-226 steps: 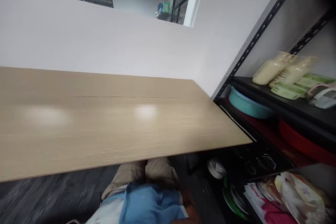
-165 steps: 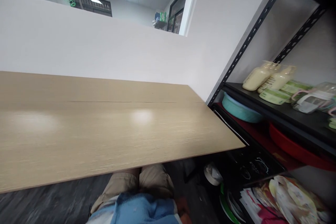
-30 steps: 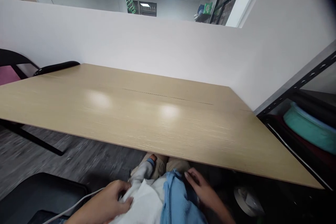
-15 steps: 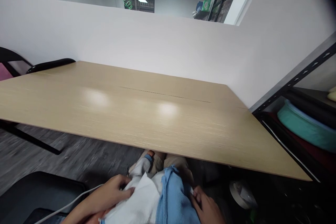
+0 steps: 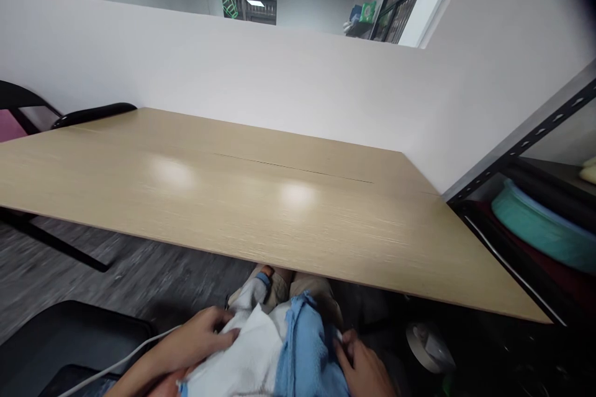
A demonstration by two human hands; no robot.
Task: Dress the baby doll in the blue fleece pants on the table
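A soft, fuzzy cloth item, with a white part and a blue part, lies in my lap below the table's front edge. I cannot make out its exact kind. At its left side my left hand has thumb and fingers closed on the white cloth. My right hand grips the edge beside the blue cloth with bent fingers. Its fingertips are partly hidden. A narrow white piece with a blue band and an orange tip stretches over my leg near the table edge.
A wide wooden table spans the view, against a white partition. Right of it stands a black metal shelf holding a teal basin. A black seat with a white cable is at lower left.
The view has shifted very slightly. Both hands keep their hold on the cloth, with only tiny movement at the right hand.
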